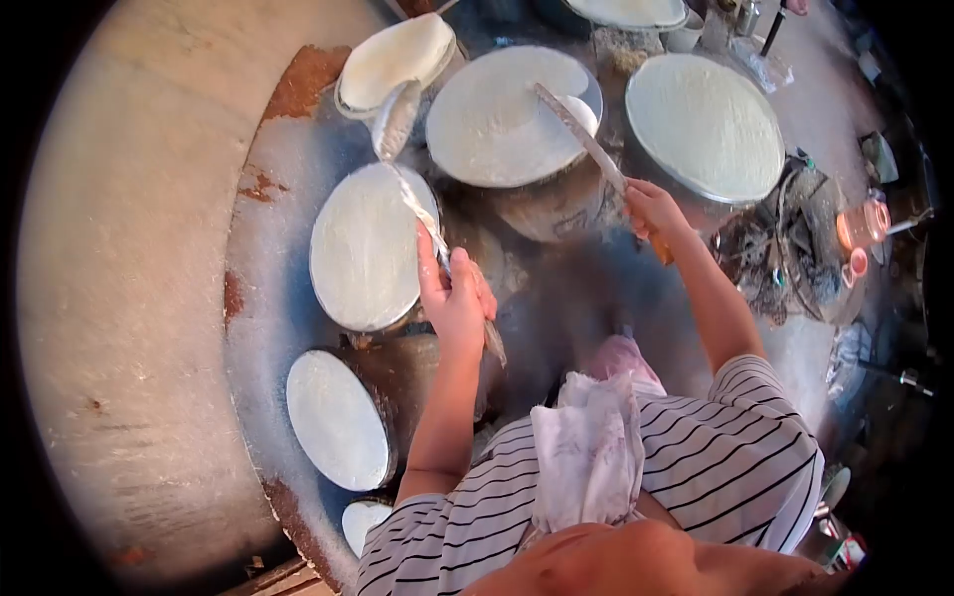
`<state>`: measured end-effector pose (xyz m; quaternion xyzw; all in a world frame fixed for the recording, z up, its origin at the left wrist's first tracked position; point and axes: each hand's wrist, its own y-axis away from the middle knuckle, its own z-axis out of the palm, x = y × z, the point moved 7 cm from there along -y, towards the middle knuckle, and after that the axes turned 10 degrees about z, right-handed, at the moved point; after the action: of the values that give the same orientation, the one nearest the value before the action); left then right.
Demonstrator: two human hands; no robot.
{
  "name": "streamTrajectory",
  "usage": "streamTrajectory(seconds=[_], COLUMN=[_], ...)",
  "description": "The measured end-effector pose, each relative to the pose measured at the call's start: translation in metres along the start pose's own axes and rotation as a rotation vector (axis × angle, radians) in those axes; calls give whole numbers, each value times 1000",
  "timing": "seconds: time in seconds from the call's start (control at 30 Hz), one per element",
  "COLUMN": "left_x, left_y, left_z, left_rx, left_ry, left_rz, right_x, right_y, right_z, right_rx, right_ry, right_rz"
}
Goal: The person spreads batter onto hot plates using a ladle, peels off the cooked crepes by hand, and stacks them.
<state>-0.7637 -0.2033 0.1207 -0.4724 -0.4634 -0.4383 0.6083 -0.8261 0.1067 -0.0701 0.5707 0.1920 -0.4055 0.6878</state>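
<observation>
My left hand (455, 296) is closed around the handle of a metal ladle (396, 124), whose white-coated bowl is at the near rim of a round vessel of white batter (393, 65). The handle passes over a round griddle covered in a pale layer (368, 248). My right hand (651, 211) grips the handle of a long flat spatula (586, 144). Its blade reaches over the middle round griddle (487, 119), which is coated with a pale layer. A brighter white patch (578, 114) shows beside the blade; whether they touch is unclear.
Another white-coated griddle (706, 129) stands at the right, and one more (340, 420) at the lower left. A broad pale surface (129, 298) curves along the left. Cluttered containers, including an orange-pink jar (863, 225), stand at the right.
</observation>
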Motion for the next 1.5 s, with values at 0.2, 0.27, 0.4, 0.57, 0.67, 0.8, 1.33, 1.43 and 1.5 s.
streamTrajectory(seconds=[0.2, 0.27, 0.4, 0.57, 0.67, 0.8, 1.33, 1.43, 1.5], left_x=[-28, -28, -39, -53, -65, -66, -100, -102, -109], left_y=[-46, -63, -74, -93, -98, -110, -168, -170, -161], left_z=[76, 98, 122, 169, 178, 167, 173, 174, 179], left_rx=[-45, -48, -37, -10, 11, -44, 170, 121, 199], left_ry=[-29, -52, -33, -83, -99, -136, 1007, 1000, 1017], left_rz=[12, 2, -14, -44, -95, -166, -776, -748, -755], right_x=[-77, -60, -39, -176, -205, -179, -182, -178, -162], right_y=[-52, -13, -29, -136, -141, -98, -89, -80, -52], right_z=[0, 3, -68, -24, 31, -7, -42, -39, -38], right_rx=[-14, -93, -17, 87, 310, 330, 348, 229, 129], right_ry=[266, 494, 363, 690, 1271, 1140, 1251, 1325, 1314], right_rz=[-111, -109, -80, -312, -730, -679, -730, -821, -877])
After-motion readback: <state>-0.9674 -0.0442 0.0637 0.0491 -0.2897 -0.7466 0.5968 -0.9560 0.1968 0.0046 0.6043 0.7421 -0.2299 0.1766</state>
